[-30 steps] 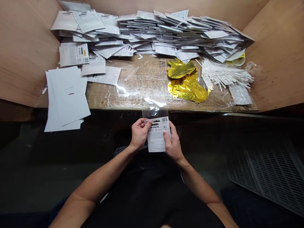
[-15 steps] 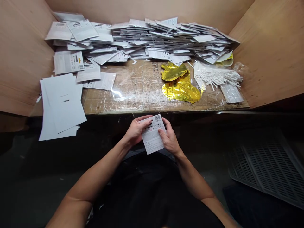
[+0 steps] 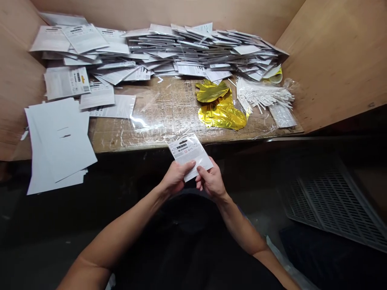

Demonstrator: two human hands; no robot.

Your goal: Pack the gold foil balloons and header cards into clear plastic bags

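Note:
Both my hands hold a white printed barcode card in a clear plastic sleeve (image 3: 188, 154) just in front of the table edge. The card tilts, its upper end pointing to the far left. My left hand (image 3: 175, 177) pinches its lower left side, and my right hand (image 3: 211, 183) grips its lower right corner. Beyond them lie crumpled gold foil balloons (image 3: 222, 108), a bundle of white sticks (image 3: 263, 96) and a large heap of similar sleeved cards (image 3: 193, 52).
A stack of white sheets (image 3: 57, 141) overhangs the table's left front edge. The cardboard-topped table (image 3: 163, 135) has wooden side walls (image 3: 332, 52). A loose clear plastic sheet lies on it. A grey slatted crate (image 3: 329, 201) sits low at the right.
My hands have raised the card and turned it, so its top now tips to the far left. The whole scene has shifted left in view as my head turned right.

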